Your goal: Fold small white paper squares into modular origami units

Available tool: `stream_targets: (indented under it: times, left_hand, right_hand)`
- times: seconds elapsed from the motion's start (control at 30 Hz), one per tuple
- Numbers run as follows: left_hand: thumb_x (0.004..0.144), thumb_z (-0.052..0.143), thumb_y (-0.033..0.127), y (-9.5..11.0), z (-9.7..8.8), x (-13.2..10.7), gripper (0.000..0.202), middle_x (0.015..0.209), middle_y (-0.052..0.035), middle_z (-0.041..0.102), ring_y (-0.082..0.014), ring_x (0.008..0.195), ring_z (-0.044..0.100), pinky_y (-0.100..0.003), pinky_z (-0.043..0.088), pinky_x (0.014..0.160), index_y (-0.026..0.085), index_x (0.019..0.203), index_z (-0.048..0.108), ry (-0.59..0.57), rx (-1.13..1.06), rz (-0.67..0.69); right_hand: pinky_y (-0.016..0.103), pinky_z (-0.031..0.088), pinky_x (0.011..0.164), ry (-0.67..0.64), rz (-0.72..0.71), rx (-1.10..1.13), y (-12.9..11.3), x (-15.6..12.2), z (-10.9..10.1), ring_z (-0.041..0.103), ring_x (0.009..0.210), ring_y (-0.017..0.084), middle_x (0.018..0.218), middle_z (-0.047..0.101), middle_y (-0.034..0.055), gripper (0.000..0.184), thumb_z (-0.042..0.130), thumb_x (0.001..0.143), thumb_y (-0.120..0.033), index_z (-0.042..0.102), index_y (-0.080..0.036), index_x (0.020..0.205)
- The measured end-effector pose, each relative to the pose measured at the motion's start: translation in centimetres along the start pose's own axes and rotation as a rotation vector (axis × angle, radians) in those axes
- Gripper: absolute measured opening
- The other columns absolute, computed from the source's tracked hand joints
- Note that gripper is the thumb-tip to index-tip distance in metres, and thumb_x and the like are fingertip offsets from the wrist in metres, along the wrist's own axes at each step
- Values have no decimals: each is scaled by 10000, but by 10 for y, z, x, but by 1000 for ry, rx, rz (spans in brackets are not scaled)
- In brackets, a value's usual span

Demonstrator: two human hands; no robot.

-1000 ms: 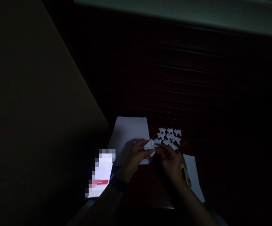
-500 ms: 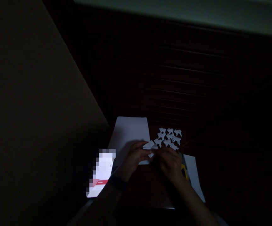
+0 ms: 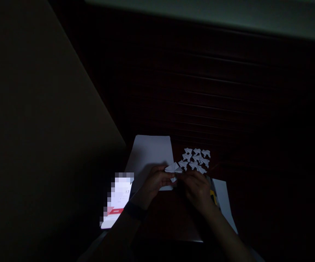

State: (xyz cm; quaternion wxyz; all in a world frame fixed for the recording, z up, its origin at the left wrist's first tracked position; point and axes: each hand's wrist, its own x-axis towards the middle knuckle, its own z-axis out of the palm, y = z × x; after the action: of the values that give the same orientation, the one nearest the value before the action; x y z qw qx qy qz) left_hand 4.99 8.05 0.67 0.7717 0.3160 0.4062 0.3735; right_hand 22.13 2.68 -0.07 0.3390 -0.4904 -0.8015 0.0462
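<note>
A small piece of folded white paper point(image 3: 173, 167) is held up between my two hands, over the near right corner of a stack of white paper point(image 3: 153, 153). My left hand point(image 3: 154, 181) is closed, pinching the folded paper from its left side. At the paper's right edge, the fingers of my right hand point(image 3: 198, 187) are closed on it too; their tips are dim and partly hidden. Just beyond my right hand lie several small folded white paper figures point(image 3: 197, 159) in loose rows on the dark table point(image 3: 174, 222).
A lit phone or tablet screen point(image 3: 118, 200), partly pixelated, stands left of my left forearm. By my right wrist lie a yellow and black tool point(image 3: 213, 197), perhaps a cutter, and a white sheet point(image 3: 226, 202). Dark slatted panelling point(image 3: 201, 80) rises behind the table. The room is very dim.
The folded paper and both hands have shifted only very slightly. The number on the lit screen has changed. The paper figures lie as before.
</note>
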Motion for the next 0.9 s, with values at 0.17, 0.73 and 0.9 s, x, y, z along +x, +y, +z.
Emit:
stream_targets:
  times: [0.17, 0.73, 0.9]
  left_hand:
    - [604, 725, 144, 0, 1, 1, 338, 943, -113, 679, -251, 842, 646, -400, 514, 773, 139, 932, 640, -22, -26, -12]
    - [645, 715, 214, 2, 4, 0, 231, 925, -109, 680, -228, 837, 638, -381, 506, 788, 119, 851, 676, -57, 29, 71]
    - [625, 724, 200, 4, 6, -1, 228, 917, -102, 683, -234, 849, 638, -364, 515, 766, 129, 837, 680, -24, 3, 66]
  right_hand:
    - [368, 444, 746, -38, 10, -4, 1, 0, -2, 536, 879, 225, 905, 671, 44, 464, 455, 783, -32, 543, -239, 1190]
    - [344, 485, 730, 6, 73, 36, 0, 4, 1, 566, 840, 205, 875, 662, 56, 452, 449, 782, -47, 546, -232, 1183]
    - [342, 492, 734, 36, 77, 58, 0, 4, 1, 577, 840, 200, 900, 658, 62, 448, 452, 776, -46, 558, -234, 1169]
